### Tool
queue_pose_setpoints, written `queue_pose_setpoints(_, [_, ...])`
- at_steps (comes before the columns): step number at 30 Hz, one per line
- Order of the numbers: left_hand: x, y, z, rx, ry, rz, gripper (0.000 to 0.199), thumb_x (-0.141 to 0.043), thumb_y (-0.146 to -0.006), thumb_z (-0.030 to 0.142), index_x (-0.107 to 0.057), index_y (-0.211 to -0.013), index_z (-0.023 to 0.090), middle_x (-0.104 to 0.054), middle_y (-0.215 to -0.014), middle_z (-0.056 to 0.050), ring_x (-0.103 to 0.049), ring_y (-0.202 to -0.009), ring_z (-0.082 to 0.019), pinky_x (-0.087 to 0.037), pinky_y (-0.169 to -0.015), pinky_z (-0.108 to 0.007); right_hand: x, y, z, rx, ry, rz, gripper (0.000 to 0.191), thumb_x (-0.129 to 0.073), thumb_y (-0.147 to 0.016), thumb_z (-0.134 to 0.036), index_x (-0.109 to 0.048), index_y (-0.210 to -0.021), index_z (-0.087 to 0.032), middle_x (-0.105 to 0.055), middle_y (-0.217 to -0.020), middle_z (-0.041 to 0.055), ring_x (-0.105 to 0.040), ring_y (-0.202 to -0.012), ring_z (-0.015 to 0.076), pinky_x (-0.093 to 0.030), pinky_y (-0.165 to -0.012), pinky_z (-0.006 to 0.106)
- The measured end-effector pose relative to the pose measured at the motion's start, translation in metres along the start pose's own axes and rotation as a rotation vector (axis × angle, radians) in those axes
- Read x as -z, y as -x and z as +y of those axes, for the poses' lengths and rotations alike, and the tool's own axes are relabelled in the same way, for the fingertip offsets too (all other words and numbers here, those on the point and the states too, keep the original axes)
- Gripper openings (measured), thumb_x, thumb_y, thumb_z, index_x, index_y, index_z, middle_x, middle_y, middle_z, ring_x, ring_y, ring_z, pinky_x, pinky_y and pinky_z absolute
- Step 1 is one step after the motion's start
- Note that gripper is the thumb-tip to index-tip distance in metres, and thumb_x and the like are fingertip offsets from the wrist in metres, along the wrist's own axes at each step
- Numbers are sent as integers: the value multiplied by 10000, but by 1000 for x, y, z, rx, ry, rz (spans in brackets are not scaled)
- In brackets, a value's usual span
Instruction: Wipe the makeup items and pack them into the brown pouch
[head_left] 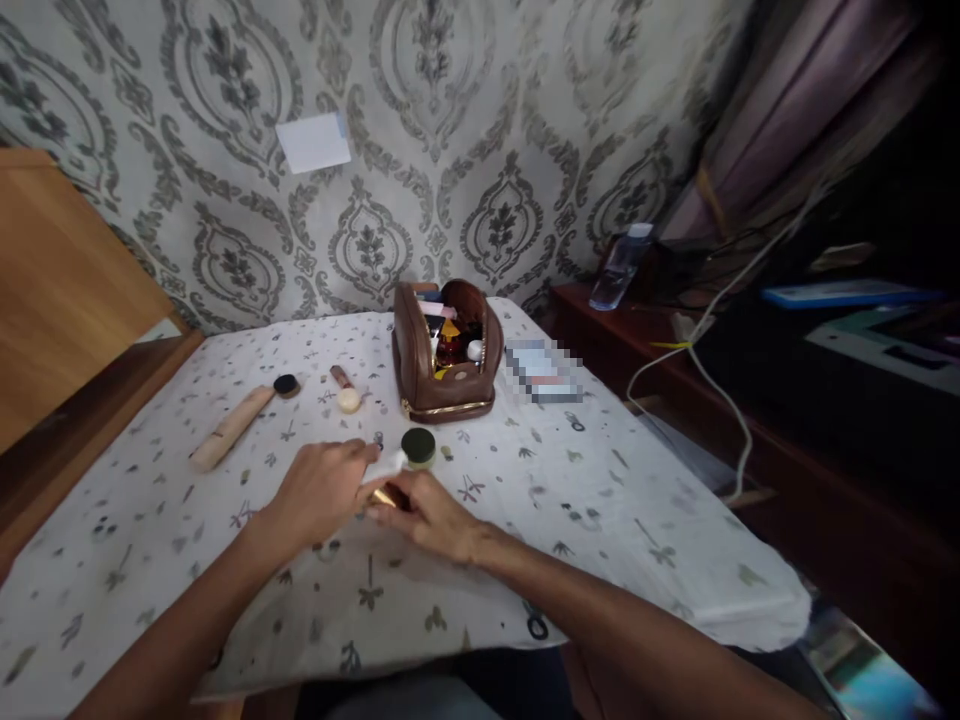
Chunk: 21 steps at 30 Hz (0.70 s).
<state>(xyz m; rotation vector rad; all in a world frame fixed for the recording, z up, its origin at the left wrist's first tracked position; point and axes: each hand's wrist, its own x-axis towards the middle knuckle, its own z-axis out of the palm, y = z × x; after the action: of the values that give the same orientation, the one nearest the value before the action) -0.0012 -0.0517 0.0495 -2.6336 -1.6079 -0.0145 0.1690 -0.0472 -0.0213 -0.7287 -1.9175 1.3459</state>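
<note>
Close together over the near middle of the cloth-covered table are my two hands. My left hand (326, 488) is closed on a small white thing (388, 466), blurred, perhaps a tissue. In my right hand (435, 515) is a small shiny gold-coloured item (387, 495), mostly hidden by the fingers. Just beyond the hands stands a round jar with a dark green lid (418, 446). A brown cosmetic bag (409, 355), unzipped, sits behind it with several bottles and tubes inside.
At the left lie a beige tube (234, 428), a black round cap (286, 385) and a small tube with a cream round top (348, 400). A blurred-out phone-like rectangle (541, 371) lies right of the bag. A clear bottle (621, 268) and white cable (739, 430) are farther right.
</note>
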Motion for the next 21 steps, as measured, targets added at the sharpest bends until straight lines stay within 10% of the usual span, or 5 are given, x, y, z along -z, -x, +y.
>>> queue_pose_setpoints(4, [3, -10, -1, 205, 389, 26, 642, -230, -1001, 555, -577, -620, 171, -563, -569, -45, -580, -637, -206, -452, -686, -321, 3, -1, -1, 64, 67, 12, 259, -584, -901, -371, -462, -768, -185, -386, -679, -65, -358, -632, 95, -303, -593, 246])
queue_pose_setpoints(12, [-6, -9, 11, 368, 1050, 202, 630, -241, -961, 668, -597, -822, 166, -611, -697, -18, -590, -718, -183, -476, -676, -279, -4, -4, 2, -118, -302, -13, 488, -657, -800, -652, -474, -770, -200, -439, -684, -57, -470, -568, 90, -383, -495, 222])
queue_pose_setpoints(21, [-36, -7, 31, 199, 1283, 232, 449, -492, -929, 573, -575, -1033, 144, -570, -741, -5, -553, -572, -123, -480, -535, -244, 2, -9, 2, -21, -414, 107, 469, -754, -729, -605, -583, -761, -169, -589, -782, 6, -605, -648, 138, -535, -612, 291])
